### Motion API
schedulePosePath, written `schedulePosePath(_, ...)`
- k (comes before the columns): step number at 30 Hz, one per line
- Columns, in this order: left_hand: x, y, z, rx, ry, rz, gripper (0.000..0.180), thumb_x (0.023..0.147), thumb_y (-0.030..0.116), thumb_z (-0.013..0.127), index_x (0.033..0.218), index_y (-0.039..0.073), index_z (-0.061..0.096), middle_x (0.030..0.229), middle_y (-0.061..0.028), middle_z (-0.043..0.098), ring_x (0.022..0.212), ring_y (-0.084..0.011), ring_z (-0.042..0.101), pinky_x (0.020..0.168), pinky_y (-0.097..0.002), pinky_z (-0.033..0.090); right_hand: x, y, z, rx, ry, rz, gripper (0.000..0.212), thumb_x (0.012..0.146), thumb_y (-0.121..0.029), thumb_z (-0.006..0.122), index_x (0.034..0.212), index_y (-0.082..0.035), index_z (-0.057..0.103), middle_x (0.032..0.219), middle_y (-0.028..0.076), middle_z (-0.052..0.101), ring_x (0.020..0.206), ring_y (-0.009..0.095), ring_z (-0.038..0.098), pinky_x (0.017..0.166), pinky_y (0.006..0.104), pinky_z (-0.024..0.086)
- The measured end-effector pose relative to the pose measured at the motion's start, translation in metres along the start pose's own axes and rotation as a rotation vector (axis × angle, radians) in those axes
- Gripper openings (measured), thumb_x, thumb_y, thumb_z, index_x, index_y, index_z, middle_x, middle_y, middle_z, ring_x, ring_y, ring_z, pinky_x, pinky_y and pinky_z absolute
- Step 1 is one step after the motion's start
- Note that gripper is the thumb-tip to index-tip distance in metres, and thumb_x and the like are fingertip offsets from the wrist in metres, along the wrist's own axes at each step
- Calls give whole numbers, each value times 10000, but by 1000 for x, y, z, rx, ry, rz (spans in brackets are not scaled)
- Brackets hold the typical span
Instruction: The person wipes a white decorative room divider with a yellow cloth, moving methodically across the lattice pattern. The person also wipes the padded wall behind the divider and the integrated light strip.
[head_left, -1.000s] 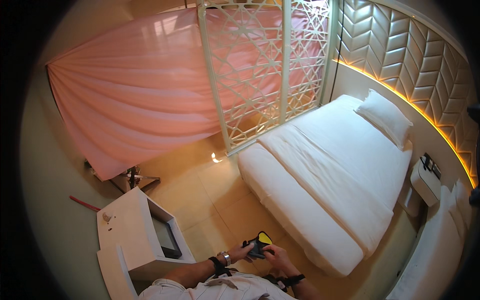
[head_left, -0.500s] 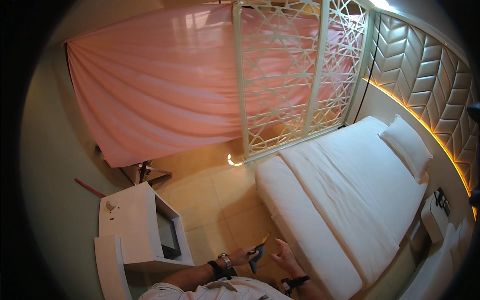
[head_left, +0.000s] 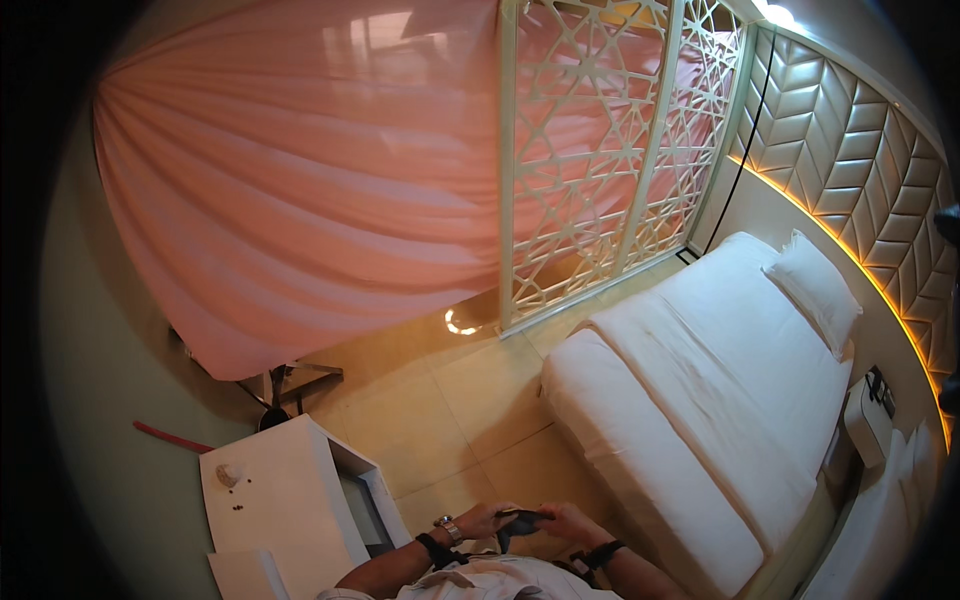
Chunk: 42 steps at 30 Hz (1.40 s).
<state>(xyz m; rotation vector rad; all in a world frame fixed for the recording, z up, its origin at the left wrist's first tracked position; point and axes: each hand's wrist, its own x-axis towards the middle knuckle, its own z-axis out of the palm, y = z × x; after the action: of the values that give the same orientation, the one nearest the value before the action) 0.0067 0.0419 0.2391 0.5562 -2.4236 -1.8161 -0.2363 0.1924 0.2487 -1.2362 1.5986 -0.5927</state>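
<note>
Right hand, curled, back on fabric

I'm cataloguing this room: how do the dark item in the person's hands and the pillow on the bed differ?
The dark item is small; the pillow is much larger. The dark item looks nearly black, the pillow white. The dark item is held between the left hand and right hand; the pillow lies at the head of the bed.
</note>
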Motion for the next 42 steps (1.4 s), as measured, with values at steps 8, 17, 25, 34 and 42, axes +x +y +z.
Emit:
schedulePosePath(8,7,-14,-45,-492,372,-230,235,1124,251,690,1186,39,772,837,-16,730,706,-72,628,614,-261,509,79,-10,-27,-116,33,-31,291,1000,-304,783,1128,-43,799,923,134,795,846,215,747,780,392,584)
schedulePosePath(17,70,-26,-97,-145,523,-387,451,1078,434,731,915,15,706,774,-42,651,703,-168,640,631,-363,499,161,-7,-94,-63,-40,-120,342,998,-362,771,1137,-52,811,960,185,806,881,325,784,784,439,593)
schedulePosePath(25,151,8,-159,338,564,28,235,986,120,766,1204,36,745,1225,-213,730,1136,-416,709,1003,-459,585,233,-14,-180,-137,-62,-214,326,987,-366,775,1122,-71,803,950,194,794,864,329,776,768,451,584)
schedulePosePath(34,214,-51,-265,350,490,20,284,1056,85,701,1336,45,727,1397,-182,699,1212,-343,731,1027,-434,606,342,-22,-210,-47,-35,-175,319,984,-312,781,1151,-40,781,946,175,791,841,275,748,757,427,575)
schedulePosePath(42,286,-86,-412,7,359,-106,230,1110,183,689,1287,40,725,1011,-133,760,925,-173,691,849,-344,578,471,-52,-236,-90,68,-86,296,991,-299,731,1166,-69,794,974,181,804,901,305,780,827,428,598)
